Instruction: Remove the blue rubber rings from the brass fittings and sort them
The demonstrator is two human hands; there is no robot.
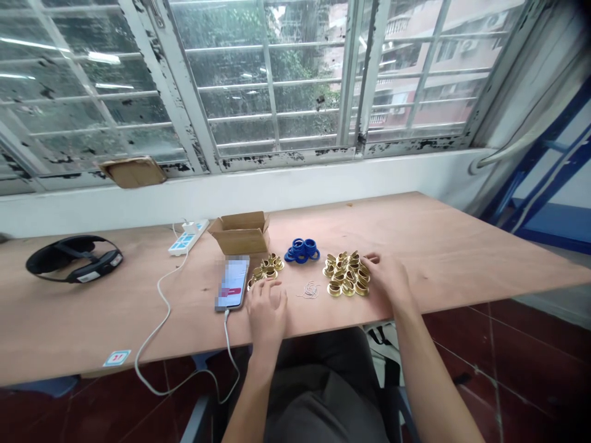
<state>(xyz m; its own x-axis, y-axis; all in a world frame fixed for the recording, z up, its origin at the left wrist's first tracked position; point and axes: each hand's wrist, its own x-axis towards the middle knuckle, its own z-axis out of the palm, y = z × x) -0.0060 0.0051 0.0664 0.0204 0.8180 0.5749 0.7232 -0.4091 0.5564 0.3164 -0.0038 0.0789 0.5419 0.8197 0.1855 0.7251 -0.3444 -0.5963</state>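
Note:
My left hand (268, 307) rests with spread fingers at the near side of a small group of gold metal pieces (272, 264), just right of a phone (233, 284). My right hand (385, 274) is at the right edge of a larger group of gold pieces (347, 274), its thumb and fingers close to one piece; whether it grips that piece is unclear. Between the two groups lie thin white rings (310, 290), with a pile of blue rings (302, 251) behind them.
An open cardboard box (242, 241) stands behind the phone. On the left are a white power strip (188, 238), a black headset (76, 259) and a white cable (160, 301) running over the front edge of the wooden table (184, 332).

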